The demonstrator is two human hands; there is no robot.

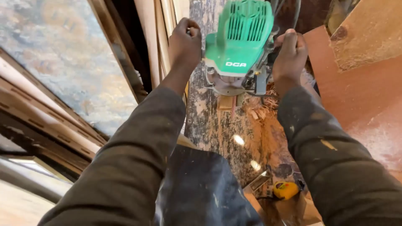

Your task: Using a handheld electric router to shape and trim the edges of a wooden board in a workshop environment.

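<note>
A green electric router (239,39) stands at the top middle of the head view, its metal base on a narrow strip of wood (229,102). My left hand (185,44) is closed on the router's left handle. My right hand (289,52) grips the handle on the router's right side. Both arms wear dark, dusty sleeves. Wood shavings (264,105) lie piled just below and right of the base. The cutter under the router is hidden.
A speckled, dust-covered work surface (211,125) runs under the router. Reddish-brown boards (364,96) lean at the right. Long wooden frame pieces (142,50) stand at the left. A yellow tape measure (285,190) lies low on the right. Cables (293,12) run off above the router.
</note>
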